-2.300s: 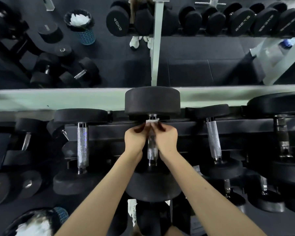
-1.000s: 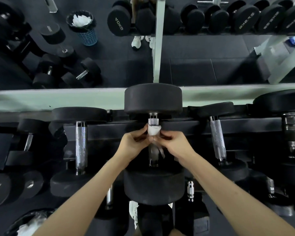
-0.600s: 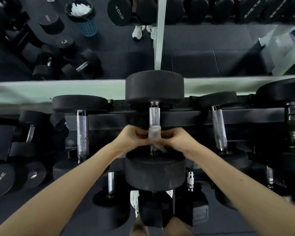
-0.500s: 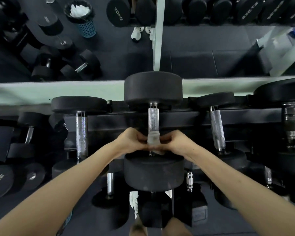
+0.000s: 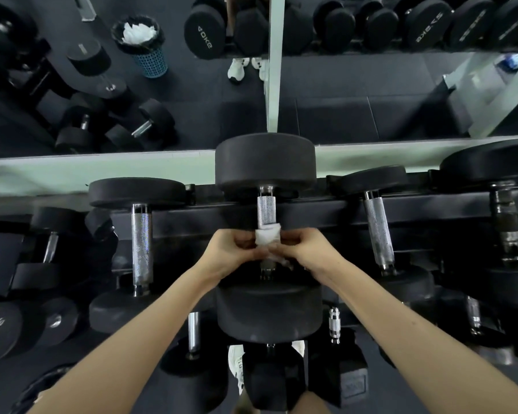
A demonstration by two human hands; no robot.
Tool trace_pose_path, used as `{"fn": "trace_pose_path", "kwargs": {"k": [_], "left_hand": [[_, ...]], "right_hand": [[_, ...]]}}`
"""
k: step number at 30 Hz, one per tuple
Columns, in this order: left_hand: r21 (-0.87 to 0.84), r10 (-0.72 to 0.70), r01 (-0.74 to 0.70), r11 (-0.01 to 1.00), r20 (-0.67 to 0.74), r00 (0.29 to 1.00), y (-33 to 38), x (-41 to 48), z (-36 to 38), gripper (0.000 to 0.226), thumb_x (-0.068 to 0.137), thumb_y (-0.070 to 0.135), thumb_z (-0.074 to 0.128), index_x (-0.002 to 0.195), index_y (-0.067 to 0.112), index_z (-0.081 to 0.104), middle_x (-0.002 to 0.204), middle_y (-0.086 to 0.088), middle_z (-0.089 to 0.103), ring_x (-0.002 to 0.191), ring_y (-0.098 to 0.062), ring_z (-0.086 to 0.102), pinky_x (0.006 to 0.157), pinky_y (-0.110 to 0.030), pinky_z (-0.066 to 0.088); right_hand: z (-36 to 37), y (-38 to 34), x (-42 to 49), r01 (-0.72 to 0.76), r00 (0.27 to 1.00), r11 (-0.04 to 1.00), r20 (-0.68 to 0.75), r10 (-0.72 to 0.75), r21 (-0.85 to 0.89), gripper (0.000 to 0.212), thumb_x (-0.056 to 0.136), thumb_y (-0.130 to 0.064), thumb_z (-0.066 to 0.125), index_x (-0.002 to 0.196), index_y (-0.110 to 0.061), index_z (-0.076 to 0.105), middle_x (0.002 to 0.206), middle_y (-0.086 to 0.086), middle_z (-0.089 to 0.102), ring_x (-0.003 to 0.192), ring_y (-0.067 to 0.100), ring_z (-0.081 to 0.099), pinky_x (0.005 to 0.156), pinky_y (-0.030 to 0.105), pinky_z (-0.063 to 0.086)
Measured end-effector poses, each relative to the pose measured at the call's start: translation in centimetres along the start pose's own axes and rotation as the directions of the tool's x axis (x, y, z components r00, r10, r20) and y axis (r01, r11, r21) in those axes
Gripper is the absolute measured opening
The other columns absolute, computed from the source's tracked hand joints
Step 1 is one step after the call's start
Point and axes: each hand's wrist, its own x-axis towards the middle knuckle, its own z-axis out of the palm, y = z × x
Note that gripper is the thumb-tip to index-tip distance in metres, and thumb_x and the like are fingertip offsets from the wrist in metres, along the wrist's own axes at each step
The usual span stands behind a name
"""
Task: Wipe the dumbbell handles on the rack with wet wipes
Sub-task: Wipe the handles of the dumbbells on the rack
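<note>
A big black dumbbell lies on the rack (image 5: 326, 216) in front of me, its knurled steel handle (image 5: 266, 210) running away from me. A white wet wipe (image 5: 267, 236) is wrapped round the lower half of that handle. My left hand (image 5: 230, 253) pinches the wipe from the left and my right hand (image 5: 307, 249) pinches it from the right. A loose end of the wipe hangs under my right fingers. The handle's near end is hidden by my hands.
Neighbouring dumbbells flank it: one handle on the left (image 5: 141, 246), one on the right (image 5: 378, 231), a darker one at far right (image 5: 505, 228). Smaller dumbbells sit on the lower tier. A mirror behind shows a blue bin (image 5: 145, 46) with used wipes.
Over two seconds the wipe slid from the handle's far end down toward me. In the last half second both hands stayed near the near end, the wipe a touch higher.
</note>
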Motion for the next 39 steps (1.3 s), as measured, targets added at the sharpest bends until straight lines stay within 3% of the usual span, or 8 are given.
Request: {"fn": "trace_pose_path", "kwargs": {"k": [5, 14, 19, 24, 30, 34, 36, 39], "left_hand": [[-0.075, 0.052, -0.063, 0.995, -0.131, 0.99, 0.6, -0.1, 0.5, 0.012, 0.077, 0.01, 0.074, 0.082, 0.021, 0.072, 0.073, 0.011, 0.073, 0.074, -0.001, 0.065, 0.07, -0.016, 0.052], [-0.527, -0.241, -0.002, 0.85, -0.391, 0.888, 3.5, 2.3, 2.5, 0.007, 0.083, 0.016, 0.069, 0.083, 0.013, 0.063, 0.064, 0.006, 0.065, 0.05, -0.005, 0.057, 0.054, -0.018, 0.047], [-0.415, -0.227, -0.019, 0.909, -0.534, 0.815, 3.0, 3.1, 2.1, 0.025, 0.073, 0.022, 0.08, 0.075, 0.017, 0.055, 0.076, 0.003, 0.062, 0.072, -0.013, 0.059, 0.069, -0.02, 0.05], [-0.09, -0.021, -0.042, 0.995, -0.605, 0.796, 2.3, 2.5, 1.6, 0.022, 0.074, 0.021, 0.078, 0.07, 0.028, 0.058, 0.076, 0.011, 0.064, 0.075, -0.009, 0.061, 0.08, -0.028, 0.05], [-0.085, 0.076, -0.144, 0.986, -0.539, 0.839, 2.9, 2.5, 1.8, 0.013, 0.083, 0.011, 0.069, 0.081, 0.023, 0.067, 0.081, 0.006, 0.068, 0.077, -0.002, 0.063, 0.08, -0.021, 0.049], [-0.28, -0.064, -0.09, 0.956, -0.497, 0.865, 3.5, 2.4, 2.0, 0.004, 0.084, 0.022, 0.069, 0.081, 0.02, 0.067, 0.08, 0.009, 0.068, 0.075, 0.001, 0.063, 0.073, -0.01, 0.05], [-0.434, -0.191, -0.029, 0.901, -0.455, 0.87, 4.0, 2.7, 2.1, 0.007, 0.082, 0.02, 0.072, 0.079, 0.019, 0.066, 0.079, 0.007, 0.068, 0.073, -0.002, 0.064, 0.071, -0.011, 0.052], [-0.562, -0.309, 0.041, 0.826, -0.391, 0.867, 4.4, 3.3, 2.2, 0.008, 0.078, 0.018, 0.075, 0.078, 0.015, 0.068, 0.088, -0.005, 0.07, 0.085, -0.018, 0.068, 0.085, -0.029, 0.054]], "right_hand": [[1.3, -0.3, 0.6, 0.038, 0.988, 0.993, -0.151, -0.021, 0.109, 0.018, 0.083, -0.01, 0.07, 0.087, 0.008, 0.069, 0.068, 0.017, 0.064, 0.058, 0.022, 0.056, 0.051, 0.023, 0.042], [2.8, -3.2, 3.4, 0.08, 0.943, 0.941, -0.33, 0.035, 0.329, 0.007, 0.079, -0.005, 0.073, 0.085, -0.004, 0.07, 0.087, 0.017, 0.071, 0.08, 0.029, 0.069, 0.075, 0.041, 0.056], [2.4, -3.2, 3.6, 0.069, 0.921, 0.925, -0.379, 0.085, 0.374, 0.037, 0.068, -0.009, 0.082, 0.098, 0.003, 0.065, 0.098, 0.018, 0.071, 0.087, 0.03, 0.069, 0.079, 0.041, 0.056], [2.9, -3.5, 2.6, 0.025, 0.798, 0.997, -0.6, -0.065, -0.074, 0.042, 0.062, -0.04, 0.082, 0.091, -0.02, 0.058, 0.094, -0.001, 0.069, 0.091, 0.02, 0.065, 0.08, 0.034, 0.052], [3.6, -4.0, 0.2, -0.064, 0.693, 0.748, -0.569, -0.443, -0.66, 0.024, 0.09, -0.038, 0.057, 0.107, -0.027, 0.068, 0.106, 0.0, 0.07, 0.102, 0.024, 0.062, 0.105, 0.036, 0.035], [3.7, -3.6, 1.5, 0.081, 0.781, 0.983, -0.603, -0.164, -0.163, 0.018, 0.088, -0.032, 0.064, 0.098, -0.021, 0.073, 0.095, 0.003, 0.073, 0.094, 0.023, 0.067, 0.083, 0.029, 0.049], [3.8, -4.0, 2.2, 0.083, 0.853, 0.953, -0.516, 0.084, 0.293, 0.012, 0.085, -0.027, 0.069, 0.082, -0.016, 0.07, 0.083, 0.004, 0.073, 0.084, 0.022, 0.069, 0.08, 0.033, 0.055], [3.6, -3.9, 3.2, 0.01, 0.892, 0.911, -0.415, 0.178, 0.412, 0.016, 0.083, -0.023, 0.071, 0.087, -0.008, 0.07, 0.085, 0.008, 0.072, 0.083, 0.024, 0.07, 0.078, 0.033, 0.055]]}}
